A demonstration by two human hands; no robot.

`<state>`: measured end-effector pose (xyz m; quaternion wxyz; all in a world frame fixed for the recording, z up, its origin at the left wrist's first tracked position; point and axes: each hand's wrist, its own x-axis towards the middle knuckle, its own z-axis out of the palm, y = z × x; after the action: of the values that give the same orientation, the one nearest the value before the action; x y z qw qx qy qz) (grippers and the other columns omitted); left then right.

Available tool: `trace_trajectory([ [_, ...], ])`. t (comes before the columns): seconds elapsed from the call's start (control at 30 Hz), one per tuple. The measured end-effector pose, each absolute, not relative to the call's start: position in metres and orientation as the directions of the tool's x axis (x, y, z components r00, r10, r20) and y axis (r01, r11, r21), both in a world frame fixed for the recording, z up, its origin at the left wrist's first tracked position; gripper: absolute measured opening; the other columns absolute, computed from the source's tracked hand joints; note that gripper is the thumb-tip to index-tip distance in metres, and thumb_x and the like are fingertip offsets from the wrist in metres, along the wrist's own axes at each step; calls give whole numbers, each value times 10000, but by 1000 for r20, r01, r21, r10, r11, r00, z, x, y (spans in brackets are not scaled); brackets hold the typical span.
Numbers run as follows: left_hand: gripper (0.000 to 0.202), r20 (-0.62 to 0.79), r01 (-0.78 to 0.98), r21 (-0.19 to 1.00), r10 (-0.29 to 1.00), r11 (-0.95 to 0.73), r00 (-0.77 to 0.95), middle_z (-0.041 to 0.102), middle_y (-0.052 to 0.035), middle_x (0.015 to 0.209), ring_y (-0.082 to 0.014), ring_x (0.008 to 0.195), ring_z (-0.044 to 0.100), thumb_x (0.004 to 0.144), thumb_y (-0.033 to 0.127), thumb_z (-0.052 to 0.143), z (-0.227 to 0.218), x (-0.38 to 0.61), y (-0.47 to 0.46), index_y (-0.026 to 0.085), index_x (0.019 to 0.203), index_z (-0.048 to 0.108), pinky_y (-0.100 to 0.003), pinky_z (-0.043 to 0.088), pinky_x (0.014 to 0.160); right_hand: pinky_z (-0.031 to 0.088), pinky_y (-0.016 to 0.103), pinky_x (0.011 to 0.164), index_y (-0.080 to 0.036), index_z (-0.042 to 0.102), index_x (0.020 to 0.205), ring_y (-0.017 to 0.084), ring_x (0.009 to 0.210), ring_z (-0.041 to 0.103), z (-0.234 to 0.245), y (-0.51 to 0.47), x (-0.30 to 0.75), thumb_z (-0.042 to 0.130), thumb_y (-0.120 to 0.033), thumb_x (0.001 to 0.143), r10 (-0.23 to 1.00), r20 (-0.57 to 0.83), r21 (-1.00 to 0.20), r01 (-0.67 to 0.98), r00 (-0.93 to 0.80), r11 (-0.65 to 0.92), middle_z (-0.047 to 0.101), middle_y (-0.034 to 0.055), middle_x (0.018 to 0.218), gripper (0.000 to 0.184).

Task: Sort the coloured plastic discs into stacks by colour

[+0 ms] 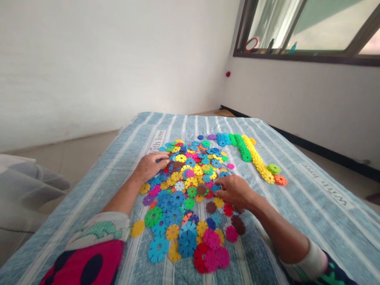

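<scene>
Two hands (152, 166) (234, 190), one disc heap (179, 186)

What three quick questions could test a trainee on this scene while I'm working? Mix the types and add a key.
1. True or false: the person's left hand and right hand are at opposite sides of the multicoloured pile of notched plastic discs.

2. Which colour of discs lies between the long row of overlapping yellow notched plastic discs and the small cluster of blue notched plastic discs?
A) brown
B) green
C) pink

3. Fill in the two printed words: the blue-and-white striped cloth reads "____ ____".

Key: 1. True. 2. B, the overlapping green discs. 3. With love.
</scene>
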<state>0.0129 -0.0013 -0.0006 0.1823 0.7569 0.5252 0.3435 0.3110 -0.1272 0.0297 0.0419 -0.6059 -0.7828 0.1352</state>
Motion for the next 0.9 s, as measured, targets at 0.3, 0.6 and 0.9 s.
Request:
trace_trajectory([
  [0.3,489,319,660,652,925,-373,208,730,-56,1150,-255,1116,646,666,657,580,1,12,-1,233,833,758,-381,415,1089,267,217,546,-185,705,864,102,604,484,26,-127,309,689,-193,687,978,-92,-504,855,-189,118,570,-38,652,177],
  [0.6,537,335,656,649,919,-386,209,735,-50,1139,-259,1110,648,645,714,587,3,11,-2,243,833,764,-391,424,1084,268,212,533,-191,606,663,102,585,474,31,-126,310,674,-192,679,996,-27,-585,809,-87,55,541,-52,589,71],
  [0.9,581,326,662,645,921,-382,214,728,-74,1152,-271,1112,644,646,730,569,-4,7,5,225,855,765,-405,410,1094,293,224,573,-203,660,745,125,639,550,31,-126,309,633,-223,739,995,-33,-478,876,-92,65,638,-17,674,34],
])
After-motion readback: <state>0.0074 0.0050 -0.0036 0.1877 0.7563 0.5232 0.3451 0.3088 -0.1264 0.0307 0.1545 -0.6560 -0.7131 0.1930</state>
